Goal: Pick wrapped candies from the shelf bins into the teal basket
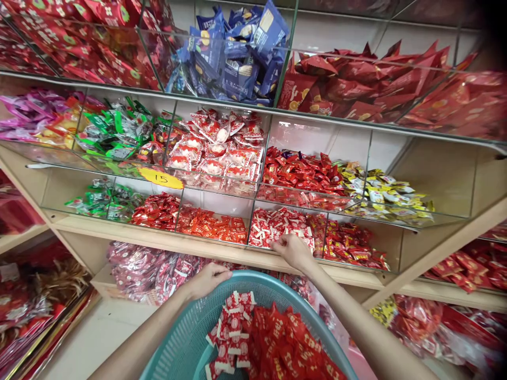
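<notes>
A teal plastic basket (174,340) is in front of me at the bottom of the view. My left hand (209,279) grips its far-left rim. Inside it, small red-and-white wrapped candies (235,335) lie on the left and glossy red packets (287,343) on the right. My right hand (293,251) is beyond the rim, at the front of a lower-shelf bin of red-and-white wrapped candies (273,224). Its fingers are curled together. Whatever they may hold cannot be made out.
Clear dividers split the shelves into bins. Orange-red candies (212,224) and dark red packets (348,240) flank the right hand's bin. Above are red candies (303,171), yellow-and-white candies (390,192) and blue packets (240,63). A yellow "15" tag (160,178) hangs on a shelf edge.
</notes>
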`<state>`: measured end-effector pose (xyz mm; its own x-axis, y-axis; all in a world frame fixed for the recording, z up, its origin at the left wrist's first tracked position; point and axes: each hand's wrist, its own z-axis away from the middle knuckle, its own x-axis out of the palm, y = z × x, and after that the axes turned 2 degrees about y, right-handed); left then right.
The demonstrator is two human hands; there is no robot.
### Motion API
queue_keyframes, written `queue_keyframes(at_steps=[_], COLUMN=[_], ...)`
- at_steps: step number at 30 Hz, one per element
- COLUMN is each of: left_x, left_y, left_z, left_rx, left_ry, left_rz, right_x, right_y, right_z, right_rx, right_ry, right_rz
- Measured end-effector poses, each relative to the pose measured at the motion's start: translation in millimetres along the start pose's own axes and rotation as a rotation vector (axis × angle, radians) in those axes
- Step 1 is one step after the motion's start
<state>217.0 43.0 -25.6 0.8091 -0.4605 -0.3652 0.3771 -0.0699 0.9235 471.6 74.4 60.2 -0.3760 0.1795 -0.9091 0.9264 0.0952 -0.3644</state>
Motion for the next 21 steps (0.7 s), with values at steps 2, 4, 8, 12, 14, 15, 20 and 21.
queue_keyframes(at_steps=[2,4,8,12,14,15,20,21], left_x=[0.0,-0.1,-0.6,-0.9,-0.7,-0.5,0.1,0.1], left_y=[-1,-1,-1,1,1,1,0,-1], left_z=[0,-1,-1,0,0,0,0,-1], left_rx=[0.002,0.004,0.0,0.037,0.047,0.042,0.009,0.014], left_ry=[0.002,0.007,0.014,0.01,0.01,0.008,-0.005,-0.005], left_rz=[0.005,-0.004,-0.033,-0.043,-0.044,-0.041,-0.014,-0.008], right_x=[2,4,4,6,8,9,13,12], right_y=[-3,-8,-16,-14,-9,-7,2,4], right_z=[-2,-2,-4,-8,-9,-10,-10,-10], right_rx=[0.038,0.073,0.129,0.164,0.172,0.173,0.176,0.171], right_ry=[-0.051,-0.075,-0.083,-0.107,-0.094,-0.081,-0.035,-0.037], right_rz=[0.035,0.067,0.082,0.002,-0.046,-0.073,-0.327,-0.398])
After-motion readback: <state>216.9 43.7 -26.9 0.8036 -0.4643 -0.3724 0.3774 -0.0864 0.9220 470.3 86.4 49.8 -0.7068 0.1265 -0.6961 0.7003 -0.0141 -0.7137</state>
